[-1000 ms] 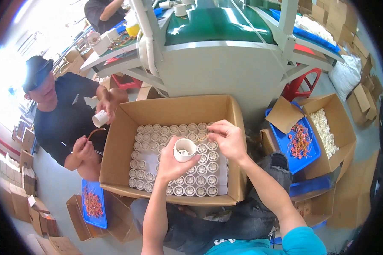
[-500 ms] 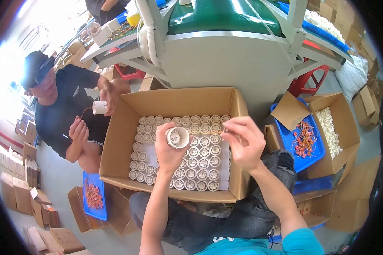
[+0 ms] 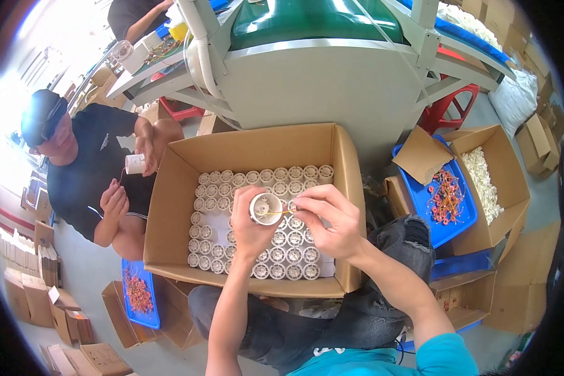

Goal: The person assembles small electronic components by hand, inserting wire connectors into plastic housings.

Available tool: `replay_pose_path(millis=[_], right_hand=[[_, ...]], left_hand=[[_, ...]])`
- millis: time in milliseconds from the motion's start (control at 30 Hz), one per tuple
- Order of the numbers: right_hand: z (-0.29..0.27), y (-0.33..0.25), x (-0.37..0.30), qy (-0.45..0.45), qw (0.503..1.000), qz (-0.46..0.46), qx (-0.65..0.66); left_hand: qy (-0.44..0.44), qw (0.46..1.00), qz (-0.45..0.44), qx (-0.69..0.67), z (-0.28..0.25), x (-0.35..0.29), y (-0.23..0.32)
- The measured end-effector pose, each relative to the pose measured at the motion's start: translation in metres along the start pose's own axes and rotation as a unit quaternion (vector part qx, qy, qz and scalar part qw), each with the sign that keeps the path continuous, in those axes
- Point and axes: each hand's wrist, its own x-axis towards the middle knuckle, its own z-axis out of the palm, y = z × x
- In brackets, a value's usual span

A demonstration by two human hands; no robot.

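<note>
My left hand [image 3: 249, 233] is wrapped round a white plastic cup-shaped housing [image 3: 257, 202], its open mouth facing up toward me. Close to its right side, my right hand [image 3: 333, 227] pinches a thin yellow-orange wire [image 3: 284, 212]. The wire runs from my fingertips across the rim into the housing; how its inner end sits is too small to tell. Both hands are above a large open cardboard box [image 3: 250, 143]. Rows of similar white round parts [image 3: 294, 255] stand inside it on a pale sheet.
A co-worker [image 3: 84, 160] sits at the left, holding another white housing [image 3: 135, 164] and a wire. Blue trays of red and orange wired parts lie left [image 3: 131, 316] and right [image 3: 442, 237]. Beyond the box stands a machine with a green belt [image 3: 313, 22].
My right hand has moved left and closer to the housing, bringing the wire over its mouth. My left hand keeps its hold. The view has shifted slightly.
</note>
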Motion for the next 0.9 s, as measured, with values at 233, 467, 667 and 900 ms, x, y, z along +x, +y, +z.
replay_pose_path(millis=[233,467,667,900], right_hand=[[0.001,0.001,-0.002,-0.008,1.000,0.007,-0.015],[0.001,0.002,-0.001,-0.001,1.000,0.006,-0.021],[0.002,0.000,-0.002,-0.012,1.000,0.019,-0.015],[0.009,0.004,-0.008,-0.052,0.995,0.019,-0.077]], left_hand=[[0.007,1.000,0.004,0.002,-0.002,0.002,0.002],[0.013,1.000,0.003,0.007,-0.003,0.003,0.004],[0.000,1.000,0.002,0.008,-0.003,0.002,0.003],[-0.067,0.997,0.018,0.015,0.012,-0.013,0.007]])
